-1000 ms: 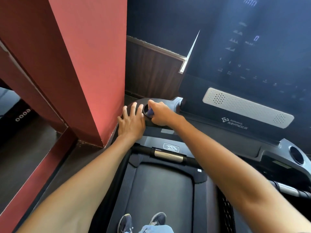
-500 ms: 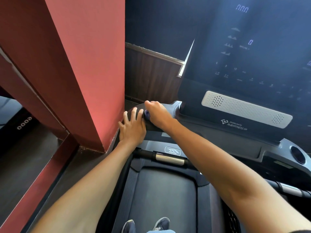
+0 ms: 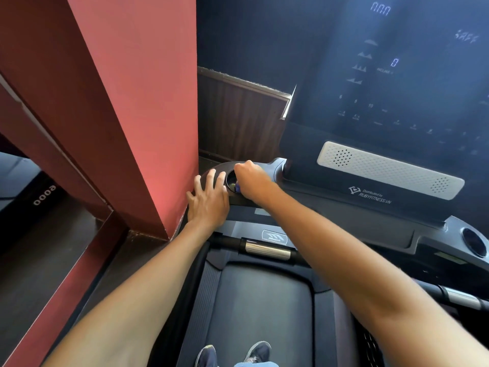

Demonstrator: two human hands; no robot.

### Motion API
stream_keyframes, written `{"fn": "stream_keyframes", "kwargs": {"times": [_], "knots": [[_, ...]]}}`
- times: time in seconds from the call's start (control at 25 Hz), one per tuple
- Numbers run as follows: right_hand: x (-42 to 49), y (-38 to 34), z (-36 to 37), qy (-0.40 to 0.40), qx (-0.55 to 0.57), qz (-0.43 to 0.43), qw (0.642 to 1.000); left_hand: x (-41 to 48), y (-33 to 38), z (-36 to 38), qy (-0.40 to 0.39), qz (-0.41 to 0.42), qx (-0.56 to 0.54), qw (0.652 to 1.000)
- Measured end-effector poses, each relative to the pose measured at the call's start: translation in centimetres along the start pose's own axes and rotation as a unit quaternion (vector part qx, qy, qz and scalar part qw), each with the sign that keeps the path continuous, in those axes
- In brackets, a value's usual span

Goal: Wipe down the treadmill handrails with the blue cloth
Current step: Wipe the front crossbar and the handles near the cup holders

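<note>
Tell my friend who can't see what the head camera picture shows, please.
A person's right hand grips a mostly hidden blue cloth at the cup holder in the left corner of a treadmill console. The left hand rests flat beside it, next to a red pillar. Below, the belt and shoe tips show.

blue cloth point(image 3: 237, 187): nearly all hidden inside curled right hand point(image 3: 252, 181), only a small blue edge showing | cup holder point(image 3: 229, 178): half covered by that fist | console point(image 3: 397, 75): cut off at top and right, small labels too blurred to read | shoes point(image 3: 258, 352): cropped at bottom edge | right handrail point(image 3: 461, 299): cut off at right edge
</note>
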State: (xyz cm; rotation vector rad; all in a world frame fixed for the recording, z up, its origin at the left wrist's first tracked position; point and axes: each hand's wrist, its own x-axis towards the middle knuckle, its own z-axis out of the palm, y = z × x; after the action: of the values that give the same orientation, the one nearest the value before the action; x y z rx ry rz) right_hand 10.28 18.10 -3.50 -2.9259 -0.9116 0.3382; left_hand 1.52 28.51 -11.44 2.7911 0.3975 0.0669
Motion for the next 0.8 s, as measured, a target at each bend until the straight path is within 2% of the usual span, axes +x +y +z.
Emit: {"fn": "stream_keyframes", "kwargs": {"times": [0.12,0.24,0.36,0.4,0.48,0.6,0.68,0.8], "knots": [[-0.1,-1.3,2.0,0.071,0.084,0.045,0.993,-0.1,0.2,0.2,0.001,-0.006,-0.006,1.000],[-0.6,-0.3,2.3,0.044,0.204,0.020,0.978,0.1,0.3,0.3,0.001,-0.009,0.002,1.000],[-0.7,1.0,0.5,-0.039,0.153,-0.023,0.987,0.1,0.4,0.0,-0.005,-0.004,-0.004,1.000],[-0.7,0.7,0.1,-0.042,0.105,-0.026,0.993,-0.1,0.4,0.0,-0.005,-0.002,0.003,1.000],[-0.1,-0.1,-0.1,0.017,0.031,-0.015,0.999,-0.1,0.2,-0.3,0.000,0.000,0.024,1.000],[0.0,-1.2,0.7,0.085,0.044,0.043,0.994,-0.3,0.3,-0.3,-0.009,0.003,0.033,0.999],[-0.1,-1.8,1.5,0.062,0.075,0.045,0.994,-0.1,0.4,-0.3,-0.013,-0.006,0.016,1.000],[-0.3,-1.1,1.4,0.014,0.115,0.002,0.993,-0.1,0.4,0.0,-0.008,-0.009,0.024,1.000]]}}
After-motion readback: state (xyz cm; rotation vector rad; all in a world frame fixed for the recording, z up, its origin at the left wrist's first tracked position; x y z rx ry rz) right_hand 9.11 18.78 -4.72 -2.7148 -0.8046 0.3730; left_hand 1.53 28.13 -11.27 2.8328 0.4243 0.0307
